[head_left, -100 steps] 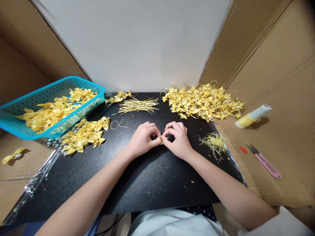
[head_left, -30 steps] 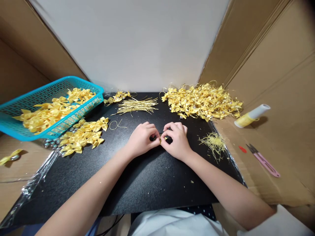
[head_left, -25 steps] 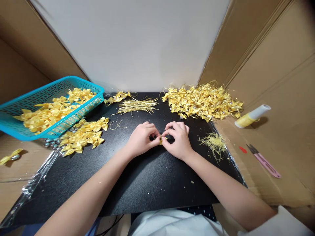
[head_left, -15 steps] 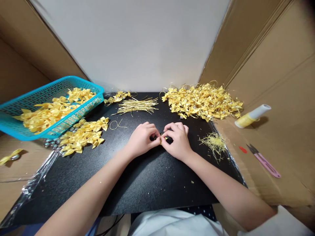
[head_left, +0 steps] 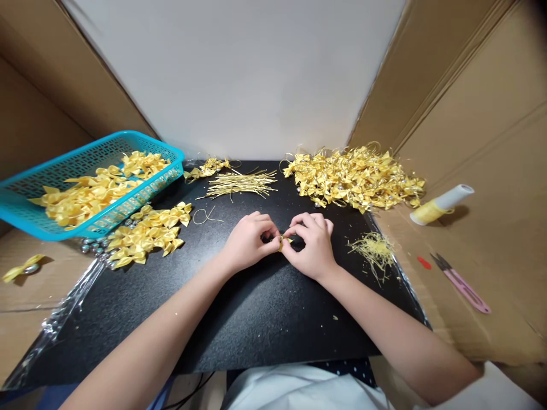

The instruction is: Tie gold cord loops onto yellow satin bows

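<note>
Left hand (head_left: 252,244) and right hand (head_left: 311,246) pinch a yellow satin ribbon piece (head_left: 281,242); one tip points right, long axis mostly hidden.

This looked like a small craft workshop: a black counter (head_left: 239,319) with cardboard (head_left: 482,114) on both sides. Yellow bows (head_left: 354,179) lay heaped beyond the hands (head_left: 251,245), to their right, and gold strands (head_left: 241,183) also beyond. A basket (head_left: 85,159) held more bows to their left; snips (head_left: 464,287) and thread (head_left: 426,213) were to their right.
</note>
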Tool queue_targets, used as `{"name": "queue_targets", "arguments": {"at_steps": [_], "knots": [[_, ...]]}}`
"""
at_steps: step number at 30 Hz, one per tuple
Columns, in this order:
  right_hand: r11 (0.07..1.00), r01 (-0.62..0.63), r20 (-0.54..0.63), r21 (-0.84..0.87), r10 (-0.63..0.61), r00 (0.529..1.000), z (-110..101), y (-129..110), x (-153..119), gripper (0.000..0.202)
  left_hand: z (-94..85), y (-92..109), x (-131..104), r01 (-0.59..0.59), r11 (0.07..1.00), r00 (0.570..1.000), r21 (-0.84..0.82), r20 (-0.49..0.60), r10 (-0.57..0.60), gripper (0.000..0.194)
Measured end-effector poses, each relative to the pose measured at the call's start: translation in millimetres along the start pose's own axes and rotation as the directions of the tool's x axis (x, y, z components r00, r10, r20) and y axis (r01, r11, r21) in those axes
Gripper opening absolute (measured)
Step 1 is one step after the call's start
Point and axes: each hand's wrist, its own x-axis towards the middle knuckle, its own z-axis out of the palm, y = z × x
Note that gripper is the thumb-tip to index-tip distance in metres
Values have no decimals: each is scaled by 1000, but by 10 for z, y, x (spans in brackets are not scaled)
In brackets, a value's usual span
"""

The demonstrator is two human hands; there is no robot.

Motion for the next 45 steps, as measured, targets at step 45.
{"name": "queue_targets", "arguments": {"at_steps": [45], "knots": [[998, 27, -54, -50, -30, 998, 11, -30, -21, 10, 9, 32, -8, 31, 998, 999, -49, -32, -33, 11]]}}
